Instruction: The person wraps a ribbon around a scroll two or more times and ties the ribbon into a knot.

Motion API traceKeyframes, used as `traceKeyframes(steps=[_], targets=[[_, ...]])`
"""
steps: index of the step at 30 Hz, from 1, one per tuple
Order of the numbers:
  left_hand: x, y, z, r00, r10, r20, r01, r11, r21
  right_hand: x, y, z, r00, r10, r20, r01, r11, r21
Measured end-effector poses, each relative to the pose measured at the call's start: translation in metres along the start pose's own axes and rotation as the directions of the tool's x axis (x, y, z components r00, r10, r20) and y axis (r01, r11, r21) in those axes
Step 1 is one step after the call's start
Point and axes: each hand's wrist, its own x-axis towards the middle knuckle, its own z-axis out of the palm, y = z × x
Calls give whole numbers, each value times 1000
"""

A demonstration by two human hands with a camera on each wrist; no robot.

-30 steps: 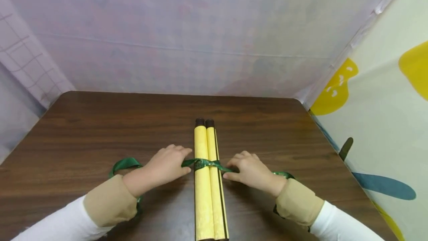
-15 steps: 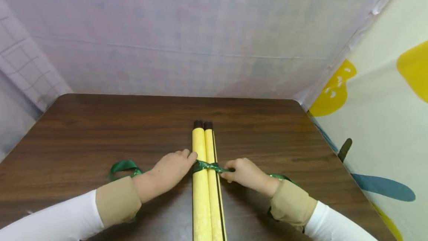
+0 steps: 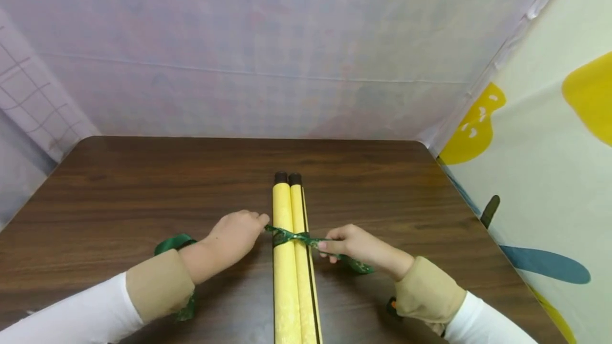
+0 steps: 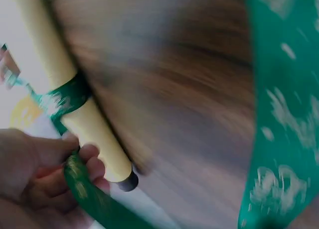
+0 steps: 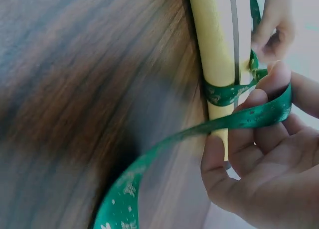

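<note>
A yellow scroll (image 3: pixel 287 291) with dark end knobs lies lengthwise on the table, rolled in from both sides into two parallel rolls. A green patterned ribbon (image 3: pixel 282 237) is wound once round its middle and crosses over on top. Just left of the rolls, my left hand (image 3: pixel 231 242) pinches one end of the ribbon; in the left wrist view thumb and fingertips close on it. On the other side my right hand (image 3: pixel 358 248) grips the opposite end. The right wrist view shows that ribbon length (image 5: pixel 239 118) running across its curled fingers.
Loose ribbon (image 3: pixel 174 243) loops onto the table beside the left sleeve, and a dark bit of it shows under the right cuff (image 3: pixel 425 291). The brown wooden table (image 3: pixel 191 174) ends at a pale fabric wall (image 3: pixel 287 68); a patterned curtain (image 3: pixel 540 200) hangs on the right.
My left hand moved in against the scroll, then drew back left with its ribbon end. My right hand kept its grip near the right roll, and its ribbon tail now shows below the hand.
</note>
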Motion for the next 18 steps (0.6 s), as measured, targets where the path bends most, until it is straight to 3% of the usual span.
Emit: traceKeyframes(steps=[2, 4, 6, 8, 10, 13, 15, 17, 18], targets=[[0, -6, -5, 996, -50, 77, 61, 986, -152, 0, 4, -3, 1000, 22, 11, -23, 997, 79], [1, -12, -10, 980, -71, 185, 129, 936, -327, 0, 8, -5, 999, 47, 28, -51, 986, 161], [1, -20, -13, 948, -70, 312, 223, 845, -486, 0, 13, -6, 997, 68, 40, -75, 975, 210], [1, -27, -15, 907, -54, 417, 315, 744, -589, 0, 17, -6, 995, 89, 54, -99, 966, 239], [0, -32, -16, 872, -51, 487, 392, 667, -633, -1, 20, -4, 991, 116, 71, -130, 960, 249], [-3, -33, -14, 832, -118, 542, 483, 632, -605, 0, 23, -1, 984, 152, 88, -169, 953, 250], [-6, -31, -11, 807, -193, 558, 550, 590, -591, 0, 24, -1, 981, 170, 91, -188, 949, 252], [-8, -30, -7, 788, -258, 560, 601, 520, -607, -1, 25, -2, 984, 155, 84, -171, 954, 245], [-9, -30, -5, 782, -275, 559, 617, 470, -631, -1, 26, -3, 987, 139, 79, -154, 959, 240]])
